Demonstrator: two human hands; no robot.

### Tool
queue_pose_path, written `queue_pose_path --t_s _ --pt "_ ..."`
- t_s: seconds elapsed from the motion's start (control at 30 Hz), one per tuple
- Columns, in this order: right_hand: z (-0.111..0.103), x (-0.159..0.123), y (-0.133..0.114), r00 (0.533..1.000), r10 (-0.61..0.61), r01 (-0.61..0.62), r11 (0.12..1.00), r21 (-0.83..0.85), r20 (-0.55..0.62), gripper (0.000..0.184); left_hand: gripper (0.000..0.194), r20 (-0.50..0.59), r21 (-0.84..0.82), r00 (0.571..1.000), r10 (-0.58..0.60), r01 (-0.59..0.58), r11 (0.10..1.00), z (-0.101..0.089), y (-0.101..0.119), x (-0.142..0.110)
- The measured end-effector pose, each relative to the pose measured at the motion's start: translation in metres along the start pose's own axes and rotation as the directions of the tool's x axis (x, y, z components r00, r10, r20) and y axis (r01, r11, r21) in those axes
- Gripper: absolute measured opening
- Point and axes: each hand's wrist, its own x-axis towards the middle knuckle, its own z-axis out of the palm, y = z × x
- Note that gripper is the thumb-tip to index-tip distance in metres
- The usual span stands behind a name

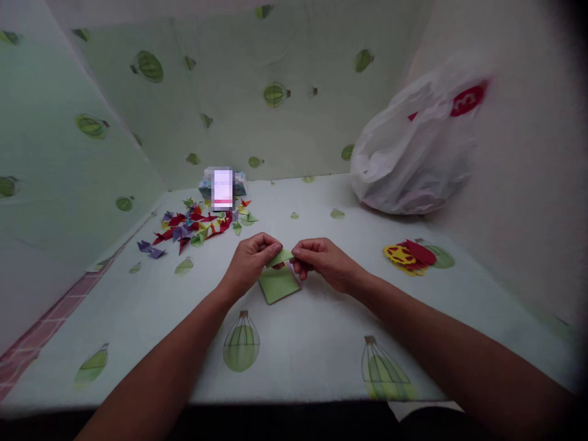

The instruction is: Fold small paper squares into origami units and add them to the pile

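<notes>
Over a green paper square point(279, 288), left hand point(252, 256) and right hand point(324, 260) pinch a seemingly part-folded sheet point(283, 257), fingers point(272, 248) closed. Leftward, folded figures point(197, 228) look finished!

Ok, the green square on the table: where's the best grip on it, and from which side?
Probably its near edge, pinched between thumb and finger, coming from the person's own side. The green square lies flat on the table with that edge uncovered, while the left hand, the right hand and the green paper they hold partly block its far side from view.
</notes>
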Motion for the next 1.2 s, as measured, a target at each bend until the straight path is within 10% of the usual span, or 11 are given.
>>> queue_pose_path --t_s 0.37,0.6,0.9,1.2 --pt "0.0027 0.0001 -0.0031 0.996 -0.083 0.075 0.983 -0.165 -0.04 0.022 0.027 0.003 0.01 0.999 -0.034 0.034 0.999 -0.0006 0.001 0.0004" --pt "0.0032 -0.0025 -0.0059 0.968 -0.251 0.191 0.803 -0.564 -0.03 0.02 0.03 0.008 0.096 0.997 -0.071 0.07 0.993 -0.0035 0.0013 0.0019" --pt "0.0033 -0.0012 -0.0019 0.994 -0.103 0.088 0.956 -0.281 -0.039 0.025 0.028 -0.002 0.265 0.999 0.042 -0.04 0.963 0.0015 0.005 -0.0017" --pt "0.0027 -0.0017 -0.0062 0.975 -0.213 0.152 0.834 -0.531 -0.055 0.022 0.033 0.08 0.056 0.987 -0.141 0.137 0.989 0.0009 -0.0014 -0.001"
